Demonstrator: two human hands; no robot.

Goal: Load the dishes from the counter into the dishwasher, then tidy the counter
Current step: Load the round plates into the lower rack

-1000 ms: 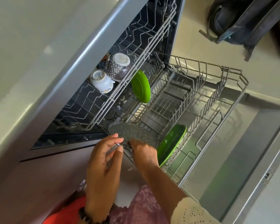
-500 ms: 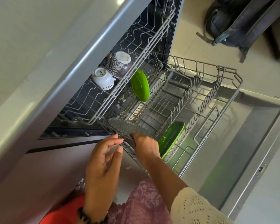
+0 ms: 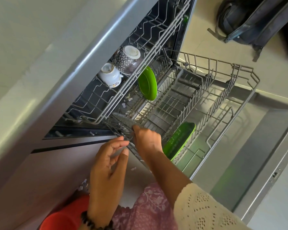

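Note:
The dishwasher stands open with its lower rack (image 3: 239, 90) pulled out over the door (image 3: 256, 155). My right hand (image 3: 147, 140) grips a dark speckled plate (image 3: 123, 121) that stands low among the wires at the rack's near corner. My left hand (image 3: 109, 165) hovers just beside it, fingers relaxed, holding nothing. A round green plate (image 3: 147, 83) stands on edge at the rack's far side. A green tray-like dish (image 3: 179, 140) leans at the rack's near side, next to my right hand. In the upper rack (image 3: 140, 55) sit a white cup (image 3: 110, 74) and a patterned cup (image 3: 127, 59), upside down.
A grey countertop edge (image 3: 70, 63) overhangs the dishwasher on the left. A dark backpack (image 3: 256, 19) lies on the floor at the top right. Small scraps lie on the floor near my knees.
The speckled plate has sunk lower into the rack's near corner, with my right hand following it down. My left hand stayed beside it.

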